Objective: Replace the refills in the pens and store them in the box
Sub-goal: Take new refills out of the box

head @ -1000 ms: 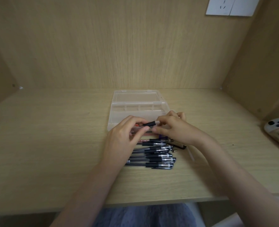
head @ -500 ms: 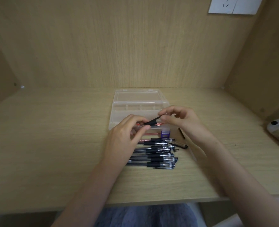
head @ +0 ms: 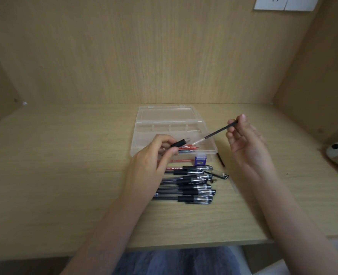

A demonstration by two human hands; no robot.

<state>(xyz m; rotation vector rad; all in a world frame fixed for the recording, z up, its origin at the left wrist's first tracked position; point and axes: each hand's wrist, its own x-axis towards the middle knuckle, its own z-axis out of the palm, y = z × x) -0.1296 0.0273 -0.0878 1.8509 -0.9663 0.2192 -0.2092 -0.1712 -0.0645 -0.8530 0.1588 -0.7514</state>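
Wood-panelled walls closed round the table [head: 65, 175]. The left grip [head: 148, 163] curled round the pen barrel [head: 179, 144]. The right grip [head: 245, 143] pinched the refill [head: 217, 132] at its far end. The refill's long axis slanted down-left toward the barrel's mouth, above the open box [head: 174, 127].

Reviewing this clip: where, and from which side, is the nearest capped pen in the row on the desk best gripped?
Probably at the black rubber grip section of the nearest clear capped pen, pinched from above and the near side. It lies flat and crosswise at the row's near edge, so that flank is free, while the next pen lies close along its far flank.
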